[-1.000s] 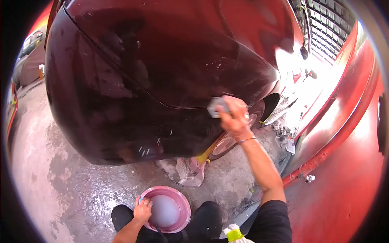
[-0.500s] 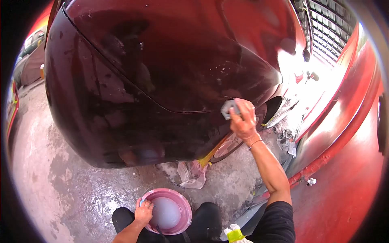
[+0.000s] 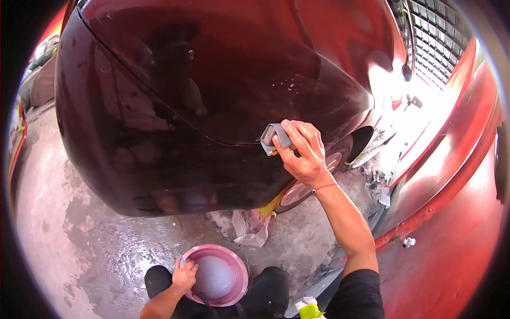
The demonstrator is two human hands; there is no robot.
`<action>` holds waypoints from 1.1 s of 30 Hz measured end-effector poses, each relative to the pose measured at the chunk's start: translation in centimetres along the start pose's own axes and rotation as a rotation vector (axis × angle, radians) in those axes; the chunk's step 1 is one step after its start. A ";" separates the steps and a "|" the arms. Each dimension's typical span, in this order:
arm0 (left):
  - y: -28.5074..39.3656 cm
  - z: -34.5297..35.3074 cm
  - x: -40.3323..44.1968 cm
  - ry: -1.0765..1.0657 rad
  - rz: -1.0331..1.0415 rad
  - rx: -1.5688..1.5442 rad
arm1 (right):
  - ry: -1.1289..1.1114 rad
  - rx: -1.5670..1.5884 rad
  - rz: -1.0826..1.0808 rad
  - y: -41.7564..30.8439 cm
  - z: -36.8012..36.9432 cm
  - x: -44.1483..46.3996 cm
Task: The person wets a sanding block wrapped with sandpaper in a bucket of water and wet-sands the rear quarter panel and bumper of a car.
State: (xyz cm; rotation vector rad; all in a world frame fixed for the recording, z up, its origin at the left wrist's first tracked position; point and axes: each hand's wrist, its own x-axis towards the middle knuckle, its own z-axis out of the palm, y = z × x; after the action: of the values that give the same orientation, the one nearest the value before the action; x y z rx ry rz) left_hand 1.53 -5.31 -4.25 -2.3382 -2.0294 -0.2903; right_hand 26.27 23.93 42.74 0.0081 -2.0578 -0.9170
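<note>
From where I stand, the person's right hand [image 3: 305,151] is raised just past the middle of the scene, toward three o'clock, in front of a dark red car [image 3: 212,95]. Its thumb and fingers are closed on a grey folded pad [image 3: 275,139], bent into an angular loop that sticks out at about nine to ten o'clock from the knuckles. The pad is tilted against the seam of the bodywork as I see it, though I can't tell whether it touches the paint. A thin bracelet [image 3: 325,187] circles that wrist.

Down at seven o'clock, between the person's dark-clad knees, is a pink basin [image 3: 240,261] of cloudy water [image 3: 215,277]. The left hand [image 3: 184,275] is at the basin's nine to ten o'clock edge, fingers partly curled, with a small blue piece [image 3: 183,261] showing at the fingertips; how tightly they grip it, or the rim, I can't make out.

Below the right hand, around six o'clock, is a wheel [image 3: 295,194], with a yellow strip [image 3: 271,206] beside it toward seven. Crumpled clear plastic [image 3: 252,229] lies on the wet concrete floor [image 3: 117,244] at the basin's one o'clock. A big red panel [image 3: 446,255] fills four o'clock.
</note>
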 end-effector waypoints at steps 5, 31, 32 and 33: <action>-0.1 -0.5 0.0 -0.081 -0.030 -0.042 | -0.072 -0.130 0.043 3.5 -0.4 -5.3; -0.1 -0.2 -0.1 -0.013 0.015 0.018 | 0.144 0.029 -0.066 -4.8 2.8 7.4; 0.1 -0.2 0.1 -0.037 0.004 0.005 | 0.121 0.007 -0.038 -4.2 2.4 5.9; 0.0 -0.3 -0.1 -0.067 0.000 -0.006 | 0.095 -0.018 -0.003 -3.6 2.0 3.9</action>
State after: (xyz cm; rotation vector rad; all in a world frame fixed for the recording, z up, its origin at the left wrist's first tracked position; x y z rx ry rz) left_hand 1.46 -5.41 -3.99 -2.3827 -2.0604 -0.2219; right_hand 21.29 21.22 42.60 0.0443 -1.9622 -0.9201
